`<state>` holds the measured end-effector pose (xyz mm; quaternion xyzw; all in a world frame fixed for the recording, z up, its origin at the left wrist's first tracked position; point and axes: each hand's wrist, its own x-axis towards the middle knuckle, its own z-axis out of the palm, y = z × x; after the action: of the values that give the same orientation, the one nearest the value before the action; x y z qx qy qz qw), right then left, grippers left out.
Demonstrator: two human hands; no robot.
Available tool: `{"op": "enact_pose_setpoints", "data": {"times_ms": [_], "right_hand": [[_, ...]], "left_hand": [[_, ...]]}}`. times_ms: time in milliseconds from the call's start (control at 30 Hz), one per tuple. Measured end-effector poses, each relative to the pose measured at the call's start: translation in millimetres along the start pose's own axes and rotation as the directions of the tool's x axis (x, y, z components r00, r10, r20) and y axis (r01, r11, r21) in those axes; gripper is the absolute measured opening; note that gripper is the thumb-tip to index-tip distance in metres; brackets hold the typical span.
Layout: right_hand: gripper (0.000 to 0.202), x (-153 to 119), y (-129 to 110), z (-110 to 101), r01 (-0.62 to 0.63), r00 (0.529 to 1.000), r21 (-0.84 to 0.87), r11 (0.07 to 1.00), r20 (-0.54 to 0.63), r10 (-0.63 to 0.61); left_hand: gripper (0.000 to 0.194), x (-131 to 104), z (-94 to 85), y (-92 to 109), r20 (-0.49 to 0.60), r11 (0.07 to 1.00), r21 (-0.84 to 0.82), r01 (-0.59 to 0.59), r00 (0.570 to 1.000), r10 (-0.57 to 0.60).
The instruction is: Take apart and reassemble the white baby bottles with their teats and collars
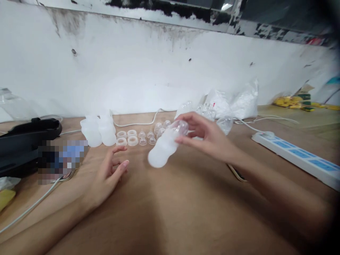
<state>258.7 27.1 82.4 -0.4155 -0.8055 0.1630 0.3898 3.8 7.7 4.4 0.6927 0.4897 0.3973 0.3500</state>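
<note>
My right hand [199, 131] grips a white baby bottle [162, 148] by its clear domed cap [182, 126]. The bottle is tilted, its base pointing down and left above the table. My left hand [111, 173] is apart from it, fingers spread and slightly curled, with nothing in them. Beyond the left hand stand several white bottle bodies [102, 131] close together. Beside them lie white collar rings [132, 141] in short rows, then clear teats [151, 138] and clear domed caps [158, 128], partly behind the held bottle.
At the back right are clear plastic bags [245, 101]. A white power strip [294, 152] lies on the right, with a phone-like object [236, 173] under my right forearm. On the left are a black case [29, 141] and a blurred-out phone [66, 175] with a cable.
</note>
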Motion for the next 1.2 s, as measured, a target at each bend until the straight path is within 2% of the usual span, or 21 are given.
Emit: {"op": "enact_pose_setpoints", "data": {"times_ms": [67, 133, 267, 467, 700, 867, 933, 967, 1033, 1067, 1100, 1133, 1167, 1200], "right_hand": [[0.038, 10, 2, -17, -0.069, 0.996, -0.262, 0.963, -0.079, 0.050], [0.040, 18, 10, -28, -0.160, 0.985, -0.476, 0.865, -0.140, 0.105], [0.041, 25, 35, -30, -0.285, 0.959, -0.659, 0.696, -0.193, 0.209], [0.035, 33, 62, -22, -0.341, 0.940, -0.709, 0.618, -0.276, 0.202], [0.039, 46, 72, -20, -0.387, 0.922, -0.705, 0.595, -0.294, 0.251], [0.051, 44, 58, -19, -0.438, 0.897, -0.713, 0.547, -0.305, 0.320], [0.059, 41, 42, -16, -0.443, 0.896, -0.710, 0.547, -0.352, 0.270], [0.061, 38, 34, -12, -0.416, 0.908, -0.704, 0.576, -0.357, 0.219], [0.059, 28, 16, 0, -0.251, 0.961, -0.674, 0.695, -0.257, 0.098], [0.057, 21, 9, 8, -0.111, 0.991, -0.634, 0.766, -0.131, 0.036], [0.056, 12, 4, 17, 0.050, 0.999, -0.564, 0.824, 0.042, -0.032], [0.057, 3, 1, 27, 0.197, 0.968, -0.475, 0.858, 0.231, -0.094], [0.060, -7, 0, 36, 0.310, 0.906, -0.390, 0.867, 0.398, -0.145], [0.064, -17, 2, 45, 0.366, 0.837, -0.319, 0.874, 0.523, -0.159]], "left_hand": [[0.036, 1, 0.0, -1, 0.021, 1.000, -0.019, 0.009, 1.000, -0.009], [0.032, 1, 0.0, -2, 0.041, 1.000, 0.006, -0.016, 0.999, 0.016], [0.023, -1, 0.7, -2, 0.069, 0.993, 0.049, -0.111, 0.992, 0.108], [0.017, -2, 0.8, -3, 0.086, 0.989, 0.042, -0.141, 0.987, 0.137], [0.015, -3, -1.1, -3, 0.091, 0.985, 0.038, -0.167, 0.982, 0.163], [0.015, -2, 0.3, -4, 0.092, 0.983, 0.084, -0.164, 0.983, 0.156], [0.015, -2, 1.1, -3, 0.075, 0.975, 0.140, -0.174, 0.983, 0.165], [0.016, -3, 1.0, -2, 0.067, 0.964, 0.180, -0.196, 0.980, 0.186], [0.020, -4, -1.2, 1, 0.119, 0.915, 0.299, -0.273, 0.961, 0.248], [0.025, -5, -3.3, 3, 0.192, 0.871, 0.370, -0.324, 0.944, 0.270], [0.032, -6, -5.8, 5, 0.286, 0.816, 0.436, -0.380, 0.918, 0.275], [0.042, -6, -8.6, 7, 0.383, 0.757, 0.487, -0.436, 0.885, 0.264], [0.052, -6, -11.4, 7, 0.469, 0.704, 0.519, -0.485, 0.850, 0.239], [0.061, -6, -13.9, 7, 0.540, 0.665, 0.532, -0.525, 0.815, 0.212]]}}
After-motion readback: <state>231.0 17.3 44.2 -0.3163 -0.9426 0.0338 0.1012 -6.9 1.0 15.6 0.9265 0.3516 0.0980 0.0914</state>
